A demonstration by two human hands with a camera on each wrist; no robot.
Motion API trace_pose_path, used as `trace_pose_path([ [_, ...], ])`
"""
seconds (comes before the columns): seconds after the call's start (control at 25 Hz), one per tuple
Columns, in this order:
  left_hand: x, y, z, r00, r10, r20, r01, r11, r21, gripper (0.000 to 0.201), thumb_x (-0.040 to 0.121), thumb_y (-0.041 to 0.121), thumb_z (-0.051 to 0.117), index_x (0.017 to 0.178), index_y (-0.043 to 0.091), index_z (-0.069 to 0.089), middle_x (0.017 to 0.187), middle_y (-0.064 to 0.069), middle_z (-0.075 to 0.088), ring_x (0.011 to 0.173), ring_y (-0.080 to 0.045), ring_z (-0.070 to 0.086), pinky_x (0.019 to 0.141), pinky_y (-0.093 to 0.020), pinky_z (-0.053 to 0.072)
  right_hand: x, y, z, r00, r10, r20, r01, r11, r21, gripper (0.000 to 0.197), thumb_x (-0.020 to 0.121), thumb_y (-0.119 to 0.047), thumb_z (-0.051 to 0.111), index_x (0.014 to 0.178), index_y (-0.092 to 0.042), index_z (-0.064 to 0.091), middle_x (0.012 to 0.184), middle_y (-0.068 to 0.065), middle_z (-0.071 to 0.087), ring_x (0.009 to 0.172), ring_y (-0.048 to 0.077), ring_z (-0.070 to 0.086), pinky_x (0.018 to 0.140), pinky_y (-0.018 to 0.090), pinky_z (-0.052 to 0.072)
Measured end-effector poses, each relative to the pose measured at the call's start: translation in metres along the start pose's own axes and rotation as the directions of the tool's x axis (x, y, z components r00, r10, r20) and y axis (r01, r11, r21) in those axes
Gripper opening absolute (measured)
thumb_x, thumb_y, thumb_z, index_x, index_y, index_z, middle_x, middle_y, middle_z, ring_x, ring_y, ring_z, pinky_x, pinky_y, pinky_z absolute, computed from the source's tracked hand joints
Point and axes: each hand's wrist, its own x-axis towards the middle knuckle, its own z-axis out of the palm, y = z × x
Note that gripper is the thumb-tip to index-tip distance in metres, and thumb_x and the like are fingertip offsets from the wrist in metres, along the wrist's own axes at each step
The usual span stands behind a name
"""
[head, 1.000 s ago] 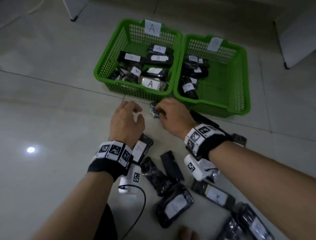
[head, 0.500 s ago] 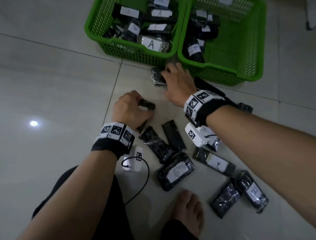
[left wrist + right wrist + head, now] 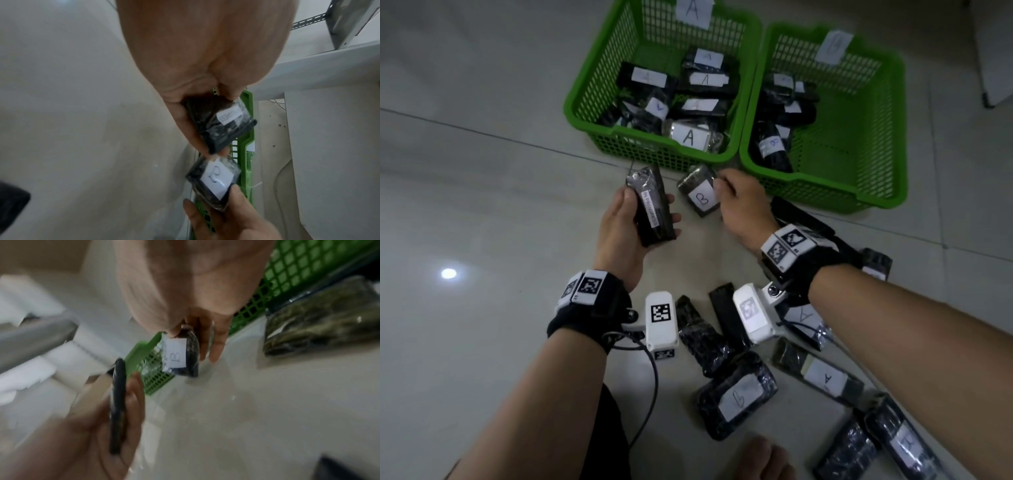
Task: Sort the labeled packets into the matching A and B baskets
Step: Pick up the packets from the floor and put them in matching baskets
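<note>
Two green baskets stand side by side on the floor, basket A on the left and basket B on the right, each with several black packets inside. My left hand grips a long black packet with a narrow printed label, lifted just in front of basket A. My right hand pinches a small black packet labelled B near the gap between the baskets.
Several more black packets lie on the tiled floor near my wrists, one marked B and others marked A. A bare foot shows at the bottom edge. White furniture stands at the far right.
My left hand has lifted its long packet off the floor and turned it face up. My right hand has picked up the B packet from in front of the baskets.
</note>
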Motion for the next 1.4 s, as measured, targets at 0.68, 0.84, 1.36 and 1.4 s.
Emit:
trace_pose_path([
  [0.68,0.015,0.122,-0.005,0.807,0.464,0.365,-0.512,0.245,0.823,0.059,0.073,0.005,0.078,0.117,0.02,0.042,0.106,0.003,0.063,0.088,-0.012,0.063,0.065,-0.022,0.051,0.003,-0.05,-0.027,0.943,0.175,0.284,-0.33,0.603,0.726,0.026,0.108,-0.014,0.045,0.114,0.003,0.063,0.078,0.019,0.073,0.054,0.029,0.065,0.053,0.038,0.057],
  [0.84,0.046,0.131,0.015,0.759,0.54,0.364,-0.497,0.12,0.859,0.063,0.073,0.017,0.082,0.127,0.015,0.05,0.115,0.005,0.064,0.098,-0.008,0.061,0.073,-0.013,0.044,0.015,-0.058,-0.037,0.983,0.164,0.082,-0.175,0.706,0.687,0.024,0.099,-0.002,0.056,0.12,-0.012,0.053,0.082,0.015,0.076,0.053,0.028,0.066,0.047,0.035,0.051],
  [1.36,0.093,0.075,0.04,0.797,0.457,0.394,-0.385,-0.118,0.915,0.055,0.092,0.047,0.043,0.125,0.007,0.062,0.135,-0.013,0.057,0.129,-0.033,0.048,0.11,-0.046,0.038,0.026,-0.036,-0.059,0.963,-0.267,-0.04,0.228,0.883,-0.41,0.037,0.098,-0.037,0.06,0.133,-0.025,0.063,0.119,-0.001,0.053,0.115,0.02,0.042,0.097,0.035,0.039],
  [1.4,0.079,0.07,0.046,0.749,0.511,0.422,-0.418,-0.13,0.899,0.047,0.091,0.041,0.047,0.122,0.009,0.062,0.133,-0.011,0.057,0.127,-0.031,0.048,0.109,-0.045,0.038,0.02,-0.032,-0.068,0.959,-0.282,-0.038,0.245,0.886,-0.395,0.035,0.098,-0.034,0.061,0.131,-0.023,0.064,0.116,-0.002,0.052,0.113,0.018,0.043,0.094,0.032,0.038],
])
